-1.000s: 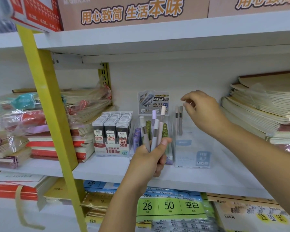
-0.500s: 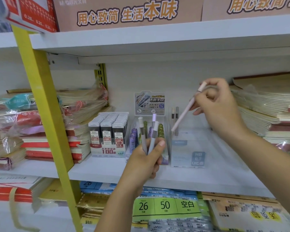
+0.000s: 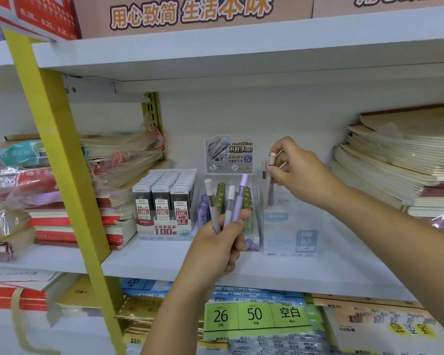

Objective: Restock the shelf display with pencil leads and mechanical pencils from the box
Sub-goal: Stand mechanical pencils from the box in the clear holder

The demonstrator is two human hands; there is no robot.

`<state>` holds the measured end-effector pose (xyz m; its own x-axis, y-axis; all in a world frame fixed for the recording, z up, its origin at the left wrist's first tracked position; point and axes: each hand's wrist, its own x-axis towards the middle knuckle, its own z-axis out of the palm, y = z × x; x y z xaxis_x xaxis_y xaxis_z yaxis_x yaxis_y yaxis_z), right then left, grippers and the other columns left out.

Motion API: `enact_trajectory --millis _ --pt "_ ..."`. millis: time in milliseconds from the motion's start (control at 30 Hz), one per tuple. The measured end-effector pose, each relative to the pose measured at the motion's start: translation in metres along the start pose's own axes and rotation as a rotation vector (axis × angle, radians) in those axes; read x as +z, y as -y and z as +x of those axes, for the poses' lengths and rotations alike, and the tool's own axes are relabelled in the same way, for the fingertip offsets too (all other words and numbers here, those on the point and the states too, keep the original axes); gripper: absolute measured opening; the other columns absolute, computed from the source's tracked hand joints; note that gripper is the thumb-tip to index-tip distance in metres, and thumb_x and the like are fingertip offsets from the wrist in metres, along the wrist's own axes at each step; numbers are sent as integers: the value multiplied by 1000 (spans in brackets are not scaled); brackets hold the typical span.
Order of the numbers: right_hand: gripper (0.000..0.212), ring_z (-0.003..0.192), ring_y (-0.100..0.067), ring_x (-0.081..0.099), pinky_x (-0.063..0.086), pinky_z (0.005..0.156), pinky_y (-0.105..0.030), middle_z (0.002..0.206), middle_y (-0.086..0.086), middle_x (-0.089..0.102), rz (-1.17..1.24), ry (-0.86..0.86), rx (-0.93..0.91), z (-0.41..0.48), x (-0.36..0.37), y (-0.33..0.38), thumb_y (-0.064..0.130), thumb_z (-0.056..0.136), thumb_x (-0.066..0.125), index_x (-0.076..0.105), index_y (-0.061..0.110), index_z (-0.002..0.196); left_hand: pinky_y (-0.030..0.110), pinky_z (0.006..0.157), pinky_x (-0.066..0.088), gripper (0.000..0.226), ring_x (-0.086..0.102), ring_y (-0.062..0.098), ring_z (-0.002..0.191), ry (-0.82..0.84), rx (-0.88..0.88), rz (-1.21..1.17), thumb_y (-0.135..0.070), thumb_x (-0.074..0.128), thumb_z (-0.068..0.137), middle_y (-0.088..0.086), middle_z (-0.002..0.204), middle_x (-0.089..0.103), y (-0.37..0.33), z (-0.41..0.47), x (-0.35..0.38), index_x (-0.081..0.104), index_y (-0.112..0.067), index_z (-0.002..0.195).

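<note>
My left hand (image 3: 219,242) grips three mechanical pencils (image 3: 228,201) upright in front of the middle display box (image 3: 254,237), which holds green and purple lead tubes. My right hand (image 3: 296,171) pinches the pink top of one mechanical pencil (image 3: 271,180), standing it upright inside the clear display box (image 3: 290,234) labelled HB 0.7. Another pencil stands just left of it in that box. A box of black 0.5 lead cases (image 3: 166,201) sits to the left on the white shelf (image 3: 149,260).
Stacks of notebooks (image 3: 400,162) fill the shelf's right side and wrapped notebooks (image 3: 62,190) the left. A yellow upright post (image 3: 59,160) crosses the left foreground. Packs of paper labels (image 3: 256,316) lie on the shelf below.
My right hand took a pink-capped pencil, carried it tilted to the right, then lowered it upright into the clear box. My left hand now holds one pencil fewer.
</note>
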<state>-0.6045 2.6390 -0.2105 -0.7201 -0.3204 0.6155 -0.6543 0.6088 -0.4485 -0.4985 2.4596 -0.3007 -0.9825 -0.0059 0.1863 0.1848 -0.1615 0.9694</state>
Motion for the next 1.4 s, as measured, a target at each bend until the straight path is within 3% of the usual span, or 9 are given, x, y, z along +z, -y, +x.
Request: enact_trajectory --millis 367,600,700,767,867,967,1133,1233,1400 --pt "28 70 -23 65 55 71 -43 74 -2 66 -120 18 -41 5 5 -2 16 91 63 38 25 101 24 46 37 21 39 11 49 17 40 44 -34 55 100 -3 63 51 0 -1 0 73 -42 107" --pt "14 78 -26 64 50 67 -31 83 -5 65 -214 111 55 7 6 0 16 91 60 51 15 102 25 47 36 20 40 11 50 36 35 55 -37 55 100 -2 63 52 0 -2 0 72 -43 109" --pt "16 79 -17 56 41 68 -28 90 2 63 -340 -31 -4 2 -1 4 23 94 56 59 17 109 26 48 40 21 44 11 51 52 57 73 -41 54 99 -2 63 55 0 -2 0 71 -45 111" --pt "17 75 -10 57 45 71 -29 86 11 64 -165 -97 -3 -8 -6 14 29 95 54 62 23 108 26 50 43 21 48 12 52 66 71 88 -43 54 99 -1 63 57 0 -3 1 69 -46 113" --pt "18 77 1 65 47 71 -24 86 12 74 393 159 130 -27 -9 37 36 92 59 63 36 110 26 50 45 22 49 12 51 85 75 96 -43 53 99 0 62 54 -1 -4 4 69 -43 115" --pt "25 76 0 68 51 68 -25 87 9 75 489 234 148 -39 -3 47 24 90 66 62 34 113 24 46 39 22 44 10 50 95 70 88 -41 54 98 -1 61 49 -2 -5 10 70 -40 114" --pt "19 60 -12 69 51 49 -24 68 2 72 684 -217 245 -29 -19 46 5 89 59 56 23 94 23 46 33 21 39 10 51 75 30 40 -36 57 98 -2 67 47 -2 -4 13 65 -17 104" --pt "19 63 -9 68 52 51 -23 73 2 69 474 -420 126 -18 -39 28 8 90 55 50 25 96 27 52 30 13 37 14 56 50 -7 29 -30 59 90 2 72 43 -4 -3 11 58 -18 93" --pt "17 78 -19 66 53 73 -36 85 0 66 -44 -187 9 -11 -29 3 15 92 58 51 24 104 27 54 41 16 48 12 57 18 -41 -43 -20 53 101 1 72 51 -2 -1 8 54 -14 86"
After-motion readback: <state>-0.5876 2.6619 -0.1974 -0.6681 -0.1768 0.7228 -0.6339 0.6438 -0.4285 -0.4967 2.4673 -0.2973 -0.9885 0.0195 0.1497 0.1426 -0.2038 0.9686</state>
